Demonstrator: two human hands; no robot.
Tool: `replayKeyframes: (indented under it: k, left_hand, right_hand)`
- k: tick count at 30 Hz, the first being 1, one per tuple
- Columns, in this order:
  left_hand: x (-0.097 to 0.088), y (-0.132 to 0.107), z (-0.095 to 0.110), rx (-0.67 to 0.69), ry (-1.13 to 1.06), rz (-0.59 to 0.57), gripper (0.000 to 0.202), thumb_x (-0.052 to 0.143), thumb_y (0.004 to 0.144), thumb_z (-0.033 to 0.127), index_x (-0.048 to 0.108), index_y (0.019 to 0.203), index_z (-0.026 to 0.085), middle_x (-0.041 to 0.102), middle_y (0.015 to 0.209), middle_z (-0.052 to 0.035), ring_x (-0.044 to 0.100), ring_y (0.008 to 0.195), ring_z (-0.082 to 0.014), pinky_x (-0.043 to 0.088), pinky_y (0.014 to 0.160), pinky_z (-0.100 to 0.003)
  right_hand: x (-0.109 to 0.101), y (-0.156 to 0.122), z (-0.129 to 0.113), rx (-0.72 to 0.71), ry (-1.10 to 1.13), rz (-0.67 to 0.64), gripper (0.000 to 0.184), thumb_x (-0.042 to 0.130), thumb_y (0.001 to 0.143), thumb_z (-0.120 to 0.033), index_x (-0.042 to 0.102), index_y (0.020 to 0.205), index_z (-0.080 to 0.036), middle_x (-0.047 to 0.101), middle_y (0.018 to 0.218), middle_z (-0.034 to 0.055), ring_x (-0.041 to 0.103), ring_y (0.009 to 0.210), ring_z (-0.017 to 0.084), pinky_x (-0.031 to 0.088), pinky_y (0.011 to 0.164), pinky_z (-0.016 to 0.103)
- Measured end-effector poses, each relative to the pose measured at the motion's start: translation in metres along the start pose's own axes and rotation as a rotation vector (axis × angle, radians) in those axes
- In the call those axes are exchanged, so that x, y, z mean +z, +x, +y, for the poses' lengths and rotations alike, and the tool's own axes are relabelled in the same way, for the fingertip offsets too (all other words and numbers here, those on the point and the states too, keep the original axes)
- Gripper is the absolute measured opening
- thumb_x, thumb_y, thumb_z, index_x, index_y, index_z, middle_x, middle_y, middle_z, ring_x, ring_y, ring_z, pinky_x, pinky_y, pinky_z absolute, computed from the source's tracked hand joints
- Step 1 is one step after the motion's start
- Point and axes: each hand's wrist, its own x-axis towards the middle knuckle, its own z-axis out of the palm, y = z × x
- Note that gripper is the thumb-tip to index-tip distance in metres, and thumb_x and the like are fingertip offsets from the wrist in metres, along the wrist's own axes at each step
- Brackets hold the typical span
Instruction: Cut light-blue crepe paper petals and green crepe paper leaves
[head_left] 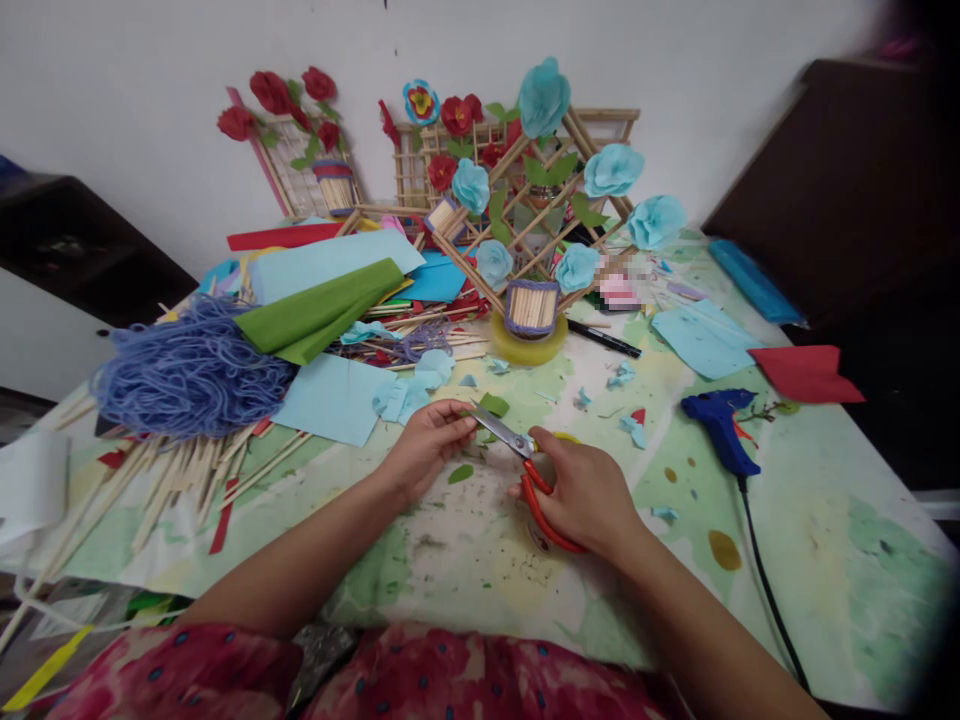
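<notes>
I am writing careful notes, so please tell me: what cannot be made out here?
All in the head view:
- Scissors: part of the handles, hidden by the right hand.
- Left hand: whether it holds the green piece; fingertips hide any contact.
- Pink item: blurred by pixelation.
- White item: cut off by left edge.

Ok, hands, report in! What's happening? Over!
Right hand gripping red-handled scissors. Left hand at their tips, beside green paper. Blue paper scraps scattered farther back.
</notes>
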Motion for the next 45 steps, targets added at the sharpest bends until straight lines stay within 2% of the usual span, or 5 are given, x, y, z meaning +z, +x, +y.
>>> replayKeyframes:
  k: [16,24,34,45]
  left_hand:
    - [-0.003,0.003,-0.003,0.022,0.072,-0.03,0.022,0.075,0.063,0.02,0.062,0.079,0.013,0.06,0.068,0.001,0.054,0.059,-0.0069,0.043,0.058,-0.017]
    - [-0.001,0.002,0.001,0.012,0.115,-0.035,0.024,0.076,0.06,0.022,0.062,0.077,0.013,0.057,0.064,0.0017,0.051,0.056,-0.0066,0.042,0.055,-0.017]
    - [-0.008,0.006,0.006,0.069,0.291,-0.075,0.021,0.073,0.062,0.026,0.064,0.075,0.013,0.06,0.066,0.0004,0.052,0.059,-0.0088,0.041,0.058,-0.019]
    - [-0.014,0.009,0.013,0.031,0.417,-0.102,0.018,0.072,0.063,0.028,0.063,0.069,0.013,0.057,0.056,0.0019,0.048,0.051,-0.008,0.034,0.05,-0.019]
  right_hand:
    - [0.0,-0.001,0.002,0.012,0.09,-0.027,0.056,0.053,0.076,-0.046,0.048,0.126,-0.022,0.069,0.095,0.005,0.063,0.083,0.023,0.038,0.063,0.028]
    - [0.0,-0.002,0.002,0.023,0.106,-0.028,0.054,0.054,0.076,-0.046,0.05,0.125,-0.024,0.071,0.09,0.0041,0.064,0.078,0.022,0.037,0.061,0.027]
    - [-0.002,-0.002,0.002,0.024,0.085,-0.021,0.051,0.052,0.077,-0.046,0.053,0.123,-0.024,0.071,0.079,0.0028,0.064,0.072,0.021,0.037,0.058,0.026]
    - [-0.001,-0.001,0.003,0.026,0.07,-0.01,0.05,0.052,0.076,-0.049,0.055,0.12,-0.026,0.069,0.069,0.0021,0.063,0.067,0.021,0.035,0.055,0.026]
